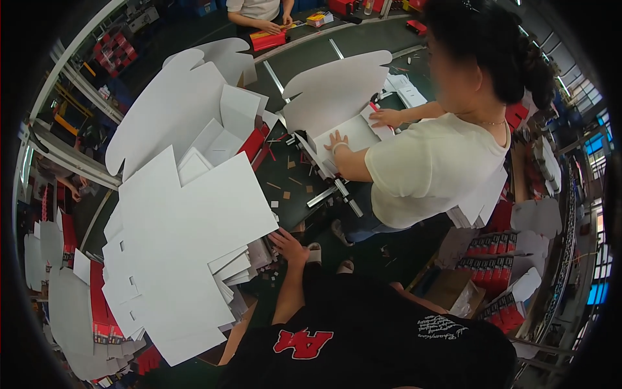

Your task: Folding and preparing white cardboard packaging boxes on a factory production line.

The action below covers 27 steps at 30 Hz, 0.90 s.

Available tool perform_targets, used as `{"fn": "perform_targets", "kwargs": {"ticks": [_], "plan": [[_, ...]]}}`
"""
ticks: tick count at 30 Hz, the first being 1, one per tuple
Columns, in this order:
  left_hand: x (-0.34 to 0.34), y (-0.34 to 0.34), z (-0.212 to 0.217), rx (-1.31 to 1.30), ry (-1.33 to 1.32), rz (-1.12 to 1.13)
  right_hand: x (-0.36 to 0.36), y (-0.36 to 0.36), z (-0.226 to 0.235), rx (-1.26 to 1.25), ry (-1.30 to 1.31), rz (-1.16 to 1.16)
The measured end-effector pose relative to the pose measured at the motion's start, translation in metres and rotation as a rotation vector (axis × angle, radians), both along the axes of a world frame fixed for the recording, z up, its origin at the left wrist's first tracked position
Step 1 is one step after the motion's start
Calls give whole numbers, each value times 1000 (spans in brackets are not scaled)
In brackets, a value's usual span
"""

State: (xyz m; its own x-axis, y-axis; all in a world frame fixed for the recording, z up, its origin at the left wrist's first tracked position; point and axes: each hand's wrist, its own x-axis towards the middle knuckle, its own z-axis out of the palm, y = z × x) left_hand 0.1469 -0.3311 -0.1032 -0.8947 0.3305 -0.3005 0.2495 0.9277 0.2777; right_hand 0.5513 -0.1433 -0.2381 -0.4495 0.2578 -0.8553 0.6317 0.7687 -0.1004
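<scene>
My left hand (289, 247) is beside the right edge of a big pile of flat white die-cut cardboard sheets (194, 227). Its fingers look stretched out and apart, close to the corner of the top sheet; I cannot tell whether they touch it. Below that corner, smaller white folded cardboard pieces (232, 269) jut from the pile. Of my right arm only a strip of forearm (424, 300) shows past my black shirt. The fingers of my right hand are hidden.
A co-worker in a white T-shirt (431, 162) presses on a white cardboard box (353, 137) at the bench. Beyond, another person handles a red box (269, 40). Large white panels (168, 107) stand at left. Cartons of red boxes (486, 259) are at right.
</scene>
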Motion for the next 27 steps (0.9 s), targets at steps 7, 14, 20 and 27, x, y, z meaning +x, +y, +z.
{"fn": "perform_targets", "kwargs": {"ticks": [7,14,20,27], "plan": [[-1,-5,-4,-39,27,34,-4,2,0,-59,-11,-58],[0,-26,-2,-30,29,72,93,-20,-49,-61,11,-69],[-1,-24,-11,48,-8,65,164,2,-82,22,-224,-47],[1,-9,-1,43,36,14,-2,-8,-5,49,-77,-299]]}}
